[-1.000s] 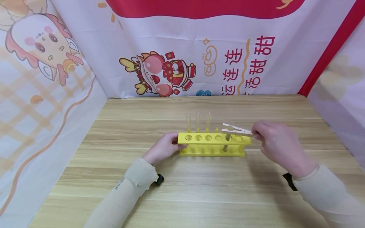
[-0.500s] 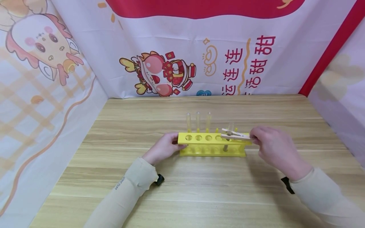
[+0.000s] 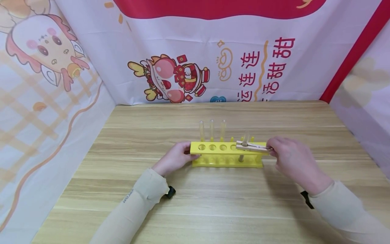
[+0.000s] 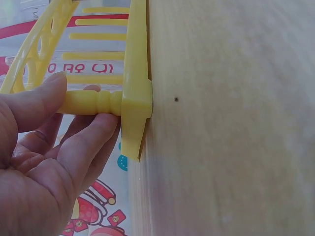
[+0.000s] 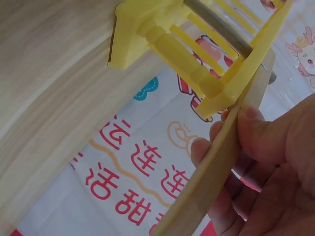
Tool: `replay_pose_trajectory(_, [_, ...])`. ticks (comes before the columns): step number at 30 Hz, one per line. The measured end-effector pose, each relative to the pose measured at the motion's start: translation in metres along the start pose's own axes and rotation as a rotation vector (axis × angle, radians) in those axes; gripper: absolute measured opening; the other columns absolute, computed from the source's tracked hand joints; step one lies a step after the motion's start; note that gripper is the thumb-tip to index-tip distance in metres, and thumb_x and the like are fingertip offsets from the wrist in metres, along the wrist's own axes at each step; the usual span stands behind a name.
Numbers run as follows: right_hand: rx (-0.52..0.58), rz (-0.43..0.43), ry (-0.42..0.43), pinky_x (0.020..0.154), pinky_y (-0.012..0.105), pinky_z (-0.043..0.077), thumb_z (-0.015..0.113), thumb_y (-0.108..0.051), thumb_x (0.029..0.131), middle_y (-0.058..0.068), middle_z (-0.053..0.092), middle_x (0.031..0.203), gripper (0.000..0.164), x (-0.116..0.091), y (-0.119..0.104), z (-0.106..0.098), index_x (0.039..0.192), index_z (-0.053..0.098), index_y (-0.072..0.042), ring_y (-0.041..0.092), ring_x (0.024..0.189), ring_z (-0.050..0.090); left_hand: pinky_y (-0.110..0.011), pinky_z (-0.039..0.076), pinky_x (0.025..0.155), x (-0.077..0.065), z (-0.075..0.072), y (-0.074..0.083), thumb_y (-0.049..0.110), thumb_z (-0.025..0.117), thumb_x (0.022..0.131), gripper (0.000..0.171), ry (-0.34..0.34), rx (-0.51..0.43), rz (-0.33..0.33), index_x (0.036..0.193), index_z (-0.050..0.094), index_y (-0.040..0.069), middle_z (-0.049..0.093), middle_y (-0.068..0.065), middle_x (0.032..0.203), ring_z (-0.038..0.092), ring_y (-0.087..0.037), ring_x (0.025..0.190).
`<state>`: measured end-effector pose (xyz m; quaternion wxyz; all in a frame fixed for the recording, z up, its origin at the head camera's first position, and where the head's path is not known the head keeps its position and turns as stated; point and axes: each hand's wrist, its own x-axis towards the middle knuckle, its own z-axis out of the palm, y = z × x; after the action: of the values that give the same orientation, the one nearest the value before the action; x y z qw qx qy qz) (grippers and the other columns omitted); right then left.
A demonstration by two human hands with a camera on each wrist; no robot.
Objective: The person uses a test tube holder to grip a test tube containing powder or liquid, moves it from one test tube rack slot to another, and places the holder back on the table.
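Note:
A yellow test tube rack (image 3: 226, 164) stands on the wooden table. My left hand (image 3: 175, 158) grips its left end post (image 4: 93, 102) between thumb and fingers. One test tube (image 3: 241, 158) with grey contents stands in a hole near the rack's right end. My right hand (image 3: 292, 162) holds a wooden test tube clamp (image 3: 248, 146), whose jaws close around the upper part of this tube just above the rack. In the right wrist view, the thumb and fingers pinch the clamp's wooden handle (image 5: 206, 182).
Three clear test tubes (image 3: 212, 130) sit upside down on the pegs at the rack's back left. Printed cloth walls (image 3: 228, 61) enclose the table (image 3: 213, 210) at the back and both sides.
The clamp has come down slightly along the tube, and its spread jaws have closed around it. The right hand shifted a little left and down. The left hand and rack stayed put.

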<state>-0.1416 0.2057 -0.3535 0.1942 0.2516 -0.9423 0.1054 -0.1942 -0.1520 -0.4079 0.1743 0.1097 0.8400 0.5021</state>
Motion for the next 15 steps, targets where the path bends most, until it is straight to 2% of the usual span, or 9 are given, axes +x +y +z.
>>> replay_pose_trajectory(7, [-0.020,-0.013,0.001,0.050,0.041,0.048,0.080,0.006,0.074,0.002,0.061,0.077,0.023,-0.0013,0.0012,-0.0007,0.086,0.066,-0.007,0.019,0.059,0.053,-0.039,0.047,0.096,-0.0008,-0.0002,0.0010,0.012,0.071,0.093,0.029,-0.002,-0.007,0.001,0.122,0.068,0.016,0.067,0.004,0.117,0.060,-0.016,0.109])
replay_pose_trajectory(15, [-0.043,-0.040,0.011,0.054,0.045,0.051,0.080,0.004,0.077,0.006,0.064,0.081,0.019,-0.0032,0.0013,-0.0017,0.088,0.067,-0.005,0.024,0.066,0.058,-0.039,0.047,0.096,0.0001,-0.0006,-0.0005,0.014,0.070,0.093,0.029,-0.001,0.003,-0.009,0.122,0.068,0.017,0.067,0.005,0.116,0.060,-0.015,0.108])
